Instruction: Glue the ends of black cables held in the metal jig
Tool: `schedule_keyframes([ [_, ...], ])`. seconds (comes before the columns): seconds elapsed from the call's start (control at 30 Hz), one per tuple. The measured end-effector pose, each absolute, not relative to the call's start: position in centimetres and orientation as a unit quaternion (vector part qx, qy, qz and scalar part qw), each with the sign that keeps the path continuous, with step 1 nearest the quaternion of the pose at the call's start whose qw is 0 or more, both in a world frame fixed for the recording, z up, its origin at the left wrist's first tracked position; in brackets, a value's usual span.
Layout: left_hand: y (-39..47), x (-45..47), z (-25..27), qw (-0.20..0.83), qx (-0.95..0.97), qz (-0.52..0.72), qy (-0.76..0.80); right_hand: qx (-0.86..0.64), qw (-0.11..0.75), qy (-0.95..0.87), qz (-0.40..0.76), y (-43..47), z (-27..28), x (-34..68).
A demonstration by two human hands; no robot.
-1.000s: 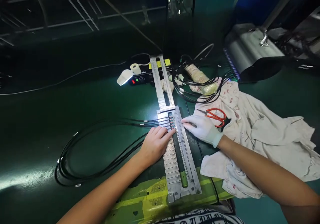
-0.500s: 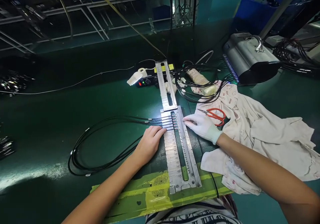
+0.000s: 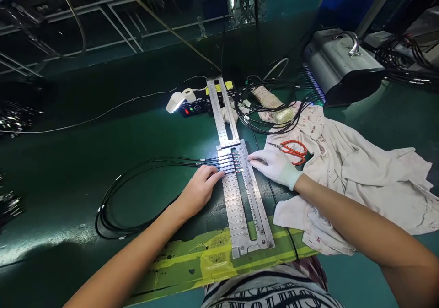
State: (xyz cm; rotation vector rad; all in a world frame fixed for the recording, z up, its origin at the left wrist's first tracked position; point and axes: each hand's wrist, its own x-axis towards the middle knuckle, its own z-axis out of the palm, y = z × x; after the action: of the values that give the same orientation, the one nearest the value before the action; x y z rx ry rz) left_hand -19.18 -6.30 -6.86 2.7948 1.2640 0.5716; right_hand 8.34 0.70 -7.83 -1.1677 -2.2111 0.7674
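A slotted metal fixture (image 3: 235, 202) lies lengthwise in front of me. Several thin black cables (image 3: 161, 159) run into its left grooves, and small coloured wire ends (image 3: 238, 160) show in the upper slot. My bare left hand (image 3: 199, 190) is at the fixture's left edge, thumb and fingers closed on the lowest black cable. Its contact is partly hidden by the fingers. On the other side my right hand (image 3: 277, 167), in a white glove, has thumb and forefinger pinched at the right rail. Whatever lies between those fingertips is too small to make out.
Red-handled scissors (image 3: 293, 151) rest on a white printed cloth (image 3: 356, 175) at the right. Beyond are a cable coil (image 3: 254, 124), a black control box (image 3: 194, 108), a small lit lamp (image 3: 176, 102) and a metal machine (image 3: 343, 70). Yellow-green tape (image 3: 212, 262) covers the table's front edge.
The whole view has shifted slightly, with the scene higher and a little to the left. My left hand has drawn back slightly left along the cable; my right hand stays beside the rail.
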Motion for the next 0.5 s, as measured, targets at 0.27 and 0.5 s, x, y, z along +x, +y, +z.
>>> schedule_keyframes([
  [0.27, -6.2, -19.2, -7.4, 0.043, 0.891, 0.222, 0.395, -0.433, 0.255, -0.817, 0.284, 0.8, -7.8, 8.3],
  [0.5, -6.1, -19.1, -8.0, 0.06, 0.88, 0.245, 0.403, -0.437, 0.248, -0.818, 0.279, 0.8, -7.7, 8.2],
])
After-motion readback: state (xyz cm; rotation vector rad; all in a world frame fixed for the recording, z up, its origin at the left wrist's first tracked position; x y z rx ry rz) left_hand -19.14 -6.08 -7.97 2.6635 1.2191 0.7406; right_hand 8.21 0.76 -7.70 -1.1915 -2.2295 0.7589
